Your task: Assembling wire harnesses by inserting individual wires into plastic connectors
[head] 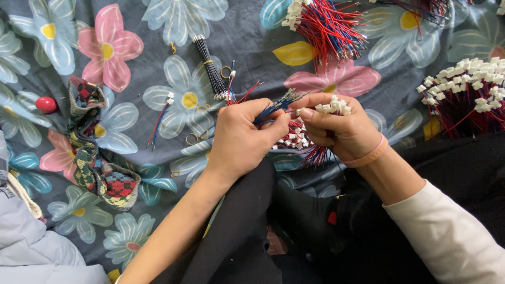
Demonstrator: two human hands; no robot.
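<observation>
Holding blue wires (273,108) pinched in your left hand (239,139), you clamped your right hand (336,129) fingers on white connectors (332,107). Red wire bundles (326,26) and a patterned pouch (97,150) lay on the flowered cloth (158,63).

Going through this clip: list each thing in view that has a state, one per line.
left hand: closed on a blue wire bundle
right hand: gripping white connectors
black wire bundle: banded, lying on the floral cloth
red wire bundle: lying loose
knitted pouch: lying crumpled
</observation>
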